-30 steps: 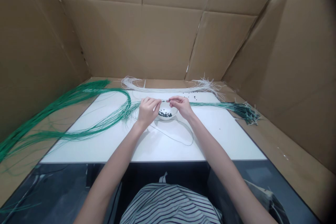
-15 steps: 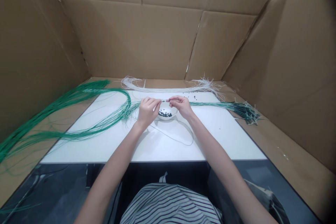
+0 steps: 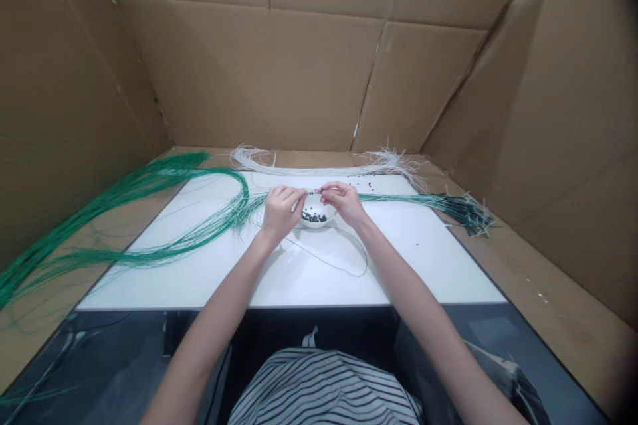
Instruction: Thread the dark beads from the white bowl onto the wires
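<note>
My left hand (image 3: 283, 209) is closed in a pinch on a thin cord above the far rim of a small white bowl (image 3: 319, 224). Facing it, fingertips a short gap away, my right hand (image 3: 343, 199) pinches at the same cord. Tiny dark beads (image 3: 311, 193) show in the gap between the fingertips. More black beads (image 3: 314, 215) lie in the bottom of the bowl. A loop of thin cord (image 3: 326, 267) curves over the white board in front of the bowl. My fingers hide the cord's ends.
Green strands (image 3: 194, 249) spread in a bundle at the left. Another dark green bundle (image 3: 448, 202) reaches right, past the white board's (image 3: 423, 272) edge. White strands (image 3: 319, 170) lie along the back, with loose black beads (image 3: 370, 184) nearby. Cardboard walls (image 3: 249, 73) enclose the back and sides.
My right fingertips have shifted very slightly at the cord. My left hand, the bowl and the bundles look the same.
</note>
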